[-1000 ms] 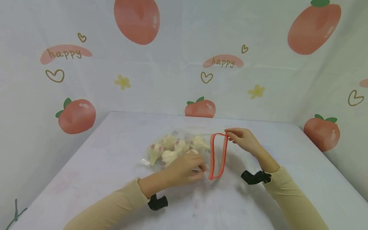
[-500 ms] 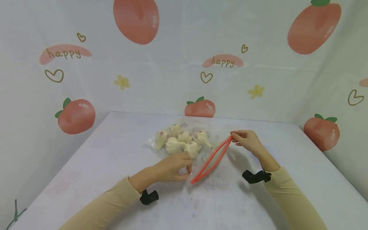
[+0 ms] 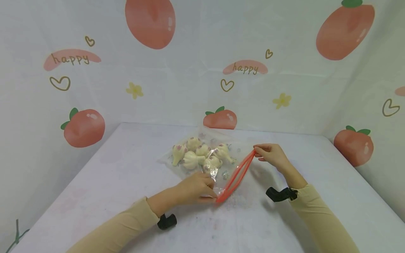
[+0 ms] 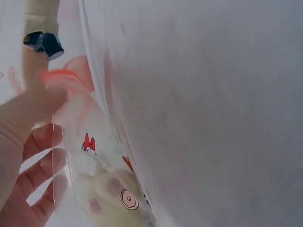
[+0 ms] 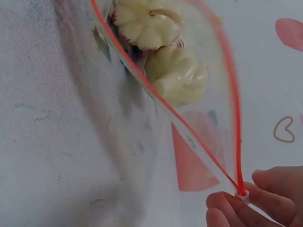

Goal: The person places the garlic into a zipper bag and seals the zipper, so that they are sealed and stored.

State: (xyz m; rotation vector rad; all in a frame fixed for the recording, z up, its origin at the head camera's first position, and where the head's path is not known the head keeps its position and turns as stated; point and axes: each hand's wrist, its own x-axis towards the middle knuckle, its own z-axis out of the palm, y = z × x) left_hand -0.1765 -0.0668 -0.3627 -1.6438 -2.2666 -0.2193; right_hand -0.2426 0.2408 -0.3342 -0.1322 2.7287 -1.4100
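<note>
A clear zip bag (image 3: 226, 174) with a red zip strip (image 3: 235, 179) lies on the table, its mouth parted and facing right. Several garlic bulbs (image 3: 191, 160) are inside it. My left hand (image 3: 196, 189) pinches the near corner of the mouth; the left wrist view has its thumb in front of the plastic and its fingers (image 4: 42, 175) behind. At the far corner, my right hand (image 3: 272, 154) holds the end of the strip between thumb and fingertips. A small white slider (image 5: 242, 196) shows there in the right wrist view.
The white table (image 3: 253, 225) ends at a pale backdrop cloth (image 3: 183, 88) printed with red fruit and hearts. Dark wrist mounts (image 3: 278, 194) sit at both cuffs.
The bag has swung so its mouth slants toward me and narrowed. My left hand moved left off the bag's near side, then back right onto the near corner. The right hand keeps its hold.
</note>
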